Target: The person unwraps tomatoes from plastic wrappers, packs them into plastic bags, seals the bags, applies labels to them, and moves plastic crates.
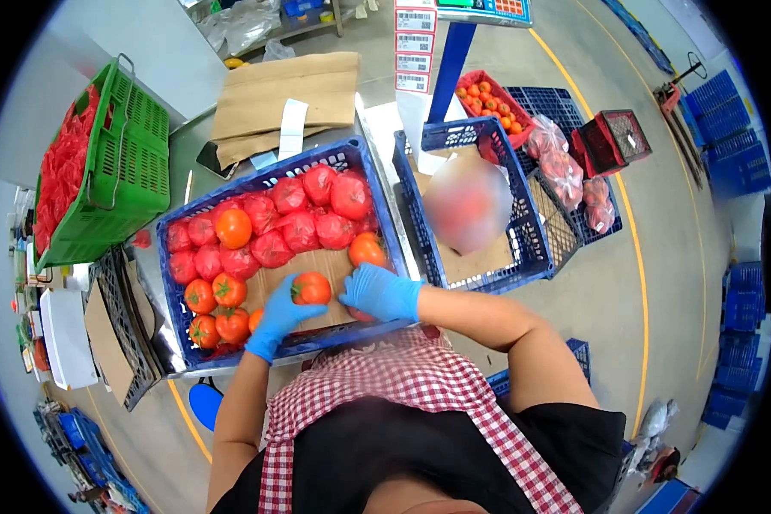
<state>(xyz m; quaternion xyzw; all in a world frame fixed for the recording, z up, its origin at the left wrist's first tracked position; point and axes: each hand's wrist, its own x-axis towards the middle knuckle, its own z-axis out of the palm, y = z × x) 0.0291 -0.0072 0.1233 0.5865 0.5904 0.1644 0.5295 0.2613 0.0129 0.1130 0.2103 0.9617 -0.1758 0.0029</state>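
In a blue plastic crate [173, 315] lined with cardboard lie red tomatoes. The back rows hold tomatoes wrapped in red mesh [300, 230]; bare ones [231, 324] sit at the front left. My left hand [280, 319], in a blue glove, is closed around a bare tomato [311, 289] above the cardboard. My right hand [380, 291], gloved too, reaches into the crate's right front with its fingers curled down. A bit of red shows beneath it, but what it grips is mostly hidden. Just behind it sits a bare tomato [367, 249].
A green crate [133, 154] with red mesh stands at the left. Flattened cardboard [287, 98] lies behind the tomato crate. To the right is another blue crate [535, 267] with a blurred item inside, beside a scale post [452, 73]. Bagged tomatoes [561, 176] sit beyond.
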